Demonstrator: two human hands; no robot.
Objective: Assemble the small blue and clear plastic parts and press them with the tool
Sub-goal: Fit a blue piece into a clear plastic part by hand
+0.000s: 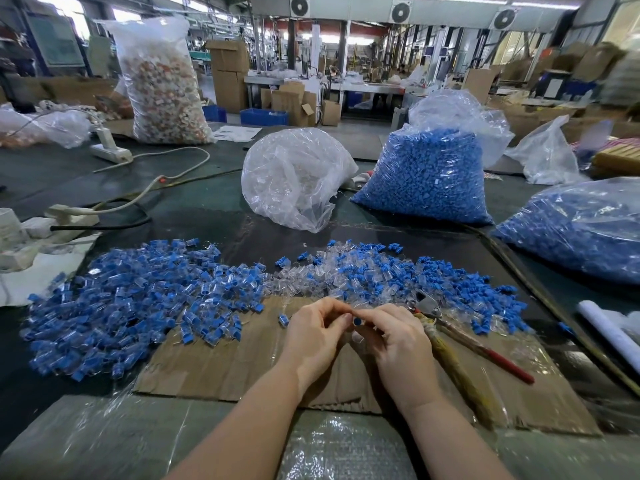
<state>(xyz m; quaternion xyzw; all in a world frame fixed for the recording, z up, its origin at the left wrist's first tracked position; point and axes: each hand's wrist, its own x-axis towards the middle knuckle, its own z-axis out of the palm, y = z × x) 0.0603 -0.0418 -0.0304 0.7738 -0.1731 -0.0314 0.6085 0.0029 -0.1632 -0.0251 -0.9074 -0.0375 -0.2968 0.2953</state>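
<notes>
1. We are pinching a small blue part (356, 321) between the curled fingers of our left hand (313, 336) and right hand (391, 337).
2. We are working over cardboard (225, 362) on the table (194, 202), the tool (450, 327) lying just right.
3. We are facing bags of blue parts (426, 181) in a factory hall.

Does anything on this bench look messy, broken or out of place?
Nothing looks broken. Parts lie loose in heaps, not bins: joined pieces on the left, unjoined ones on the right, some spilling off the cardboard. The pliers lie half buried among them, one handle wrapped in worn tape.
</notes>
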